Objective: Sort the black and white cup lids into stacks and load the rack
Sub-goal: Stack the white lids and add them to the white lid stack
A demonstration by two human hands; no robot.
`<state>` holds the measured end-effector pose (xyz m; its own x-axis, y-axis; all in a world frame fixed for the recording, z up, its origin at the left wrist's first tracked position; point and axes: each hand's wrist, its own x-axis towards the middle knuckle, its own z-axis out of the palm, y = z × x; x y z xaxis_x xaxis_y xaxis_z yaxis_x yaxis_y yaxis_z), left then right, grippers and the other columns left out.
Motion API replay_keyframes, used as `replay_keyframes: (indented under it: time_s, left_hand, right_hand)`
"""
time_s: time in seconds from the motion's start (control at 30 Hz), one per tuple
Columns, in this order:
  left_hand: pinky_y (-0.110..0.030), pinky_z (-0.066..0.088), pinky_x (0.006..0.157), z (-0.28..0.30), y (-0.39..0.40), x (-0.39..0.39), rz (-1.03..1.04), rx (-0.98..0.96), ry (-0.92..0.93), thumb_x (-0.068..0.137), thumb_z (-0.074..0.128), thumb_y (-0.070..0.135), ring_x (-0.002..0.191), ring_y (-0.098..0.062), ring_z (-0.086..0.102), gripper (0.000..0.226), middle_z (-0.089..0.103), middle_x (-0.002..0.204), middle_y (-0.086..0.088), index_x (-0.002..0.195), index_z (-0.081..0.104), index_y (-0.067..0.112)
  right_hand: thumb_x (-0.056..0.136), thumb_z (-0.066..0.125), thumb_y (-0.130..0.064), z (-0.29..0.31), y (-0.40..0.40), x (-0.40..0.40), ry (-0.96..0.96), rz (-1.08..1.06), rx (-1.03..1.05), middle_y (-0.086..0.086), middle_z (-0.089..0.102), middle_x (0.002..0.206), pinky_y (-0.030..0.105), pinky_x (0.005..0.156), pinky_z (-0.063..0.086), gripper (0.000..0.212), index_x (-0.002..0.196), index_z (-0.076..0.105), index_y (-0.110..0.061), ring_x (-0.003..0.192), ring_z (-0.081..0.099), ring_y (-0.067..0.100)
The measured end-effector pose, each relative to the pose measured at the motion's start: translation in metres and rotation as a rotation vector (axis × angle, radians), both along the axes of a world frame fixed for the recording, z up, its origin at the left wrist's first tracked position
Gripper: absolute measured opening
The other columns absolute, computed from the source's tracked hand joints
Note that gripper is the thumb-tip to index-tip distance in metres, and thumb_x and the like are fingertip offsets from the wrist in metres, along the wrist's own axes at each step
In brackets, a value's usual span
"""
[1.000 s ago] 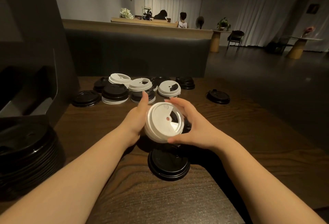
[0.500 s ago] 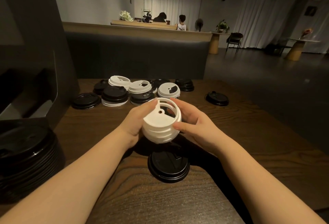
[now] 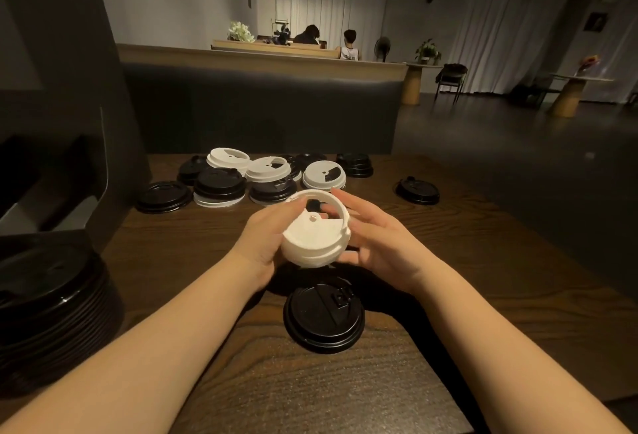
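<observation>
A short stack of white lids [image 3: 316,230] hovers above the wooden table [image 3: 466,261], held between both hands. My left hand [image 3: 264,240] grips its left side with thumb at the rim. My right hand [image 3: 376,243] cups the right side, fingers loosely curled against it. A black lid [image 3: 322,318] lies on the table just below them. Farther back sit loose white lids [image 3: 324,174] and black lids [image 3: 219,183], some piled on one another. A tall stack of black lids [image 3: 51,309] stands at the left edge.
A single black lid [image 3: 417,190] lies apart at the right. A dark rack or box [image 3: 51,164] rises at the left of the table. A dark bench back [image 3: 262,109] runs behind the table. People sit far off in the room.
The white stack has tilted from facing me to a more upright pose and moved slightly away. My right hand's fingers have eased outward along its side.
</observation>
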<state>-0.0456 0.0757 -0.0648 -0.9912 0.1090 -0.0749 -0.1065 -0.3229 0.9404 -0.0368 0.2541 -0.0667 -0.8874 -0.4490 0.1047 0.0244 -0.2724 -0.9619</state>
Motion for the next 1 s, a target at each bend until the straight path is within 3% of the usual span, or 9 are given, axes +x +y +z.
replay_keyframes:
  time_s: [0.13, 0.23, 0.37, 0.5, 0.67, 0.77, 0.83, 0.93, 1.0]
  left_hand:
    - [-0.046, 0.052, 0.092, -0.006, 0.007, 0.002, 0.128, -0.227, 0.186, 0.089, 0.065, 0.026, 0.099, -0.025, 0.067, 0.017, 0.071, 0.103, -0.009, 0.104, 0.066, 0.018]
    - [-0.037, 0.055, 0.084, -0.007, 0.01, 0.004, 0.159, -0.294, 0.292, 0.085, 0.07, 0.032, 0.097, -0.022, 0.066, 0.026, 0.067, 0.106, -0.009, 0.105, 0.064, 0.017]
    - [-0.018, 0.051, 0.064, -0.006, 0.008, 0.003, 0.142, -0.33, 0.292, 0.09, 0.063, 0.026, 0.087, -0.014, 0.063, 0.008, 0.065, 0.1, -0.004, 0.097, 0.062, 0.023]
    - [-0.025, 0.055, 0.067, -0.009, 0.007, -0.002, 0.05, -0.228, 0.185, 0.089, 0.063, 0.029, 0.091, -0.02, 0.067, 0.032, 0.068, 0.102, -0.007, 0.118, 0.056, 0.015]
    - [-0.008, 0.045, 0.049, -0.014, 0.009, -0.007, 0.081, -0.491, 0.281, 0.095, 0.055, 0.027, 0.083, -0.013, 0.063, 0.03, 0.067, 0.103, -0.011, 0.114, 0.061, 0.003]
    - [-0.01, 0.047, 0.052, -0.015, 0.007, -0.008, 0.07, -0.529, 0.261, 0.098, 0.049, 0.031, 0.081, -0.014, 0.063, 0.031, 0.067, 0.095, -0.007, 0.109, 0.063, 0.005]
    - [-0.024, 0.054, 0.069, -0.017, 0.007, -0.01, 0.031, -0.517, 0.251, 0.099, 0.045, 0.038, 0.091, -0.02, 0.065, 0.036, 0.068, 0.098, -0.006, 0.108, 0.063, 0.009]
    - [-0.024, 0.042, 0.067, -0.019, 0.01, -0.01, 0.07, -0.56, 0.224, 0.098, 0.042, 0.043, 0.089, -0.016, 0.06, 0.039, 0.065, 0.099, -0.004, 0.11, 0.061, 0.011]
    - [-0.024, 0.038, 0.064, -0.02, 0.01, -0.012, 0.08, -0.578, 0.206, 0.097, 0.043, 0.046, 0.084, -0.014, 0.06, 0.043, 0.066, 0.095, -0.004, 0.106, 0.063, 0.009]
  right_hand:
    - [0.084, 0.066, -0.009, -0.006, -0.008, 0.0, -0.032, -0.099, 0.042, 0.012, 0.066, 0.12, 0.034, 0.07, 0.058, 0.051, 0.132, 0.051, -0.02, 0.105, 0.066, 0.029]
    - [0.085, 0.063, -0.001, -0.009, -0.008, -0.002, 0.023, -0.176, 0.064, 0.014, 0.066, 0.117, 0.045, 0.082, 0.058, 0.048, 0.126, 0.056, -0.025, 0.106, 0.065, 0.031]
    - [0.087, 0.061, 0.0, -0.009, -0.006, -0.002, 0.068, -0.215, 0.082, 0.016, 0.068, 0.114, 0.042, 0.085, 0.057, 0.051, 0.132, 0.053, -0.022, 0.105, 0.066, 0.03]
    - [0.089, 0.058, 0.0, -0.01, -0.005, -0.004, 0.13, -0.227, 0.13, 0.012, 0.068, 0.115, 0.034, 0.079, 0.058, 0.049, 0.134, 0.051, -0.019, 0.105, 0.066, 0.026]
    - [0.089, 0.062, -0.019, -0.01, -0.006, -0.005, 0.081, -0.175, 0.095, 0.007, 0.07, 0.109, 0.027, 0.076, 0.056, 0.035, 0.124, 0.057, -0.021, 0.099, 0.068, 0.021]
    - [0.092, 0.056, -0.007, -0.013, -0.004, -0.007, 0.117, -0.214, 0.126, 0.007, 0.067, 0.118, 0.038, 0.088, 0.055, 0.04, 0.13, 0.054, -0.02, 0.111, 0.064, 0.024]
    - [0.092, 0.058, -0.009, -0.013, -0.003, -0.007, 0.162, -0.242, 0.189, 0.005, 0.064, 0.124, 0.046, 0.095, 0.051, 0.043, 0.131, 0.055, -0.026, 0.115, 0.061, 0.023]
    - [0.09, 0.063, -0.015, -0.011, -0.005, -0.006, 0.208, -0.316, 0.292, -0.003, 0.061, 0.128, 0.044, 0.099, 0.049, 0.045, 0.125, 0.055, -0.041, 0.117, 0.06, 0.014]
    - [0.087, 0.066, -0.016, -0.01, -0.006, -0.004, 0.229, -0.346, 0.326, -0.006, 0.059, 0.131, 0.039, 0.102, 0.048, 0.053, 0.134, 0.05, -0.034, 0.118, 0.058, 0.009]
